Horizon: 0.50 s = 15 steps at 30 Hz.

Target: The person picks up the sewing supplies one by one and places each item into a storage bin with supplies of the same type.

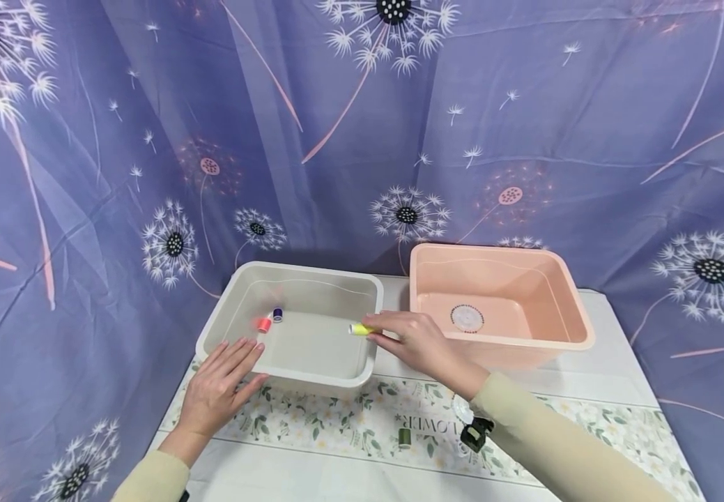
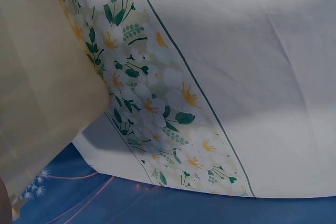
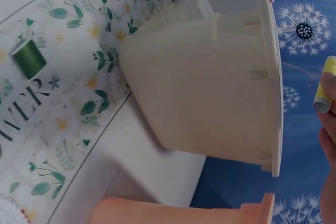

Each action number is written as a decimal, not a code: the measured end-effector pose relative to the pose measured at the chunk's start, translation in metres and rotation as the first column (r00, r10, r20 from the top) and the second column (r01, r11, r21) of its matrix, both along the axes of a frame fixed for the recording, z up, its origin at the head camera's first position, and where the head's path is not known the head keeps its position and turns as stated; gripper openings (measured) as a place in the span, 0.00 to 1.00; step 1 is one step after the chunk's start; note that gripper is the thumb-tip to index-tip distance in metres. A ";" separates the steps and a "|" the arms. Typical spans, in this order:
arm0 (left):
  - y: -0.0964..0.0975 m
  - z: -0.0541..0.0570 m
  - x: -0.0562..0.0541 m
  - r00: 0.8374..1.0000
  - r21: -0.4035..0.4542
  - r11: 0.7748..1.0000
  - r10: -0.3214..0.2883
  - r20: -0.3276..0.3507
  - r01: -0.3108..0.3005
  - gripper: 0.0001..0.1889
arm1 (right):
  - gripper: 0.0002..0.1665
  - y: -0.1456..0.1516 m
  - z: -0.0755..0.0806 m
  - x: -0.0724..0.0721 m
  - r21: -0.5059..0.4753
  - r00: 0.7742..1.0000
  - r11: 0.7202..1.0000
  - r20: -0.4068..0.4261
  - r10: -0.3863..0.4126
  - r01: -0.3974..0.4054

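Note:
My right hand (image 1: 410,337) pinches a yellow thread spool (image 1: 359,329) at the right rim of the off-white bin (image 1: 311,380). In the right wrist view, the same yellow spool (image 3: 326,85) shows between fingers and thumb, beyond the bin's edge. Fingers extended, my left hand (image 1: 219,387) rests over the near-left rim of this bin. Inside it, a red thread spool (image 1: 264,325) lies beside a dark purple thread spool (image 1: 277,315) toward the left. The left wrist view shows sleeve and tablecloth, with the hand's work out of sight.
A pink bin (image 1: 499,254) stands to the right, with a clear round disc edged in dark beads (image 1: 467,318) inside. On the floral tablecloth (image 1: 311,425) in front is a green thread spool (image 1: 405,438). A dandelion-patterned blue curtain (image 1: 349,209) hangs behind both bins.

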<state>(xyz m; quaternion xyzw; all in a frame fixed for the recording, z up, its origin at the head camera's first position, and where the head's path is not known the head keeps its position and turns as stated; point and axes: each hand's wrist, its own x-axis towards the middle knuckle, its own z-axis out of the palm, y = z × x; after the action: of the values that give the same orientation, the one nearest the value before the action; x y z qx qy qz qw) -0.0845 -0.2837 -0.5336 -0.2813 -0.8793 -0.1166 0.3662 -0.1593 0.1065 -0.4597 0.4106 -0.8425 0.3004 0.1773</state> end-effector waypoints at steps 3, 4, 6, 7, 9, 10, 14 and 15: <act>0.000 0.000 0.000 1.000 0.000 1.000 0.000 -0.003 0.000 0.32 | 0.17 -0.008 0.001 -0.007 -0.005 1.000 1.000 0.005 0.023 -0.023; 0.000 0.000 0.000 1.000 0.001 1.000 -0.001 -0.005 0.001 0.32 | 0.16 -0.010 0.001 -0.010 -0.005 1.000 1.000 0.006 0.030 -0.030; 0.001 0.000 -0.001 1.000 0.001 1.000 -0.004 -0.009 0.004 0.32 | 0.16 -0.015 0.001 -0.014 -0.005 0.999 0.999 0.008 0.044 -0.044; 0.001 0.000 -0.001 1.000 0.002 1.000 -0.005 -0.012 0.005 0.32 | 0.16 -0.018 0.002 -0.017 -0.002 0.999 0.999 0.010 0.047 -0.047; 0.001 0.001 -0.001 1.000 0.003 1.000 -0.005 -0.012 0.005 0.32 | 0.16 -0.024 0.003 -0.021 0.007 0.998 0.999 0.022 0.052 -0.052; 0.001 0.001 -0.001 1.000 0.004 1.000 -0.005 -0.012 0.005 0.32 | 0.16 -0.027 0.004 -0.024 0.012 0.998 0.998 0.028 0.055 -0.055; 0.001 0.001 -0.001 1.000 0.005 1.000 -0.006 -0.018 0.006 0.33 | 0.15 -0.039 0.010 -0.032 0.052 0.996 0.996 0.056 0.064 -0.067; 0.001 0.000 0.000 1.000 0.004 1.000 -0.005 -0.019 0.005 0.33 | 0.15 -0.043 0.011 -0.034 0.060 0.996 0.995 0.055 0.071 -0.075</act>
<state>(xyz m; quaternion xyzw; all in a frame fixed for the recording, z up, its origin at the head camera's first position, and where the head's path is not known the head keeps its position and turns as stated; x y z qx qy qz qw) -0.0850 -0.2831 -0.5331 -0.2837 -0.8748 -0.1166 0.3750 -0.1937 0.0638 -0.4484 0.4384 -0.8403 0.2910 0.1308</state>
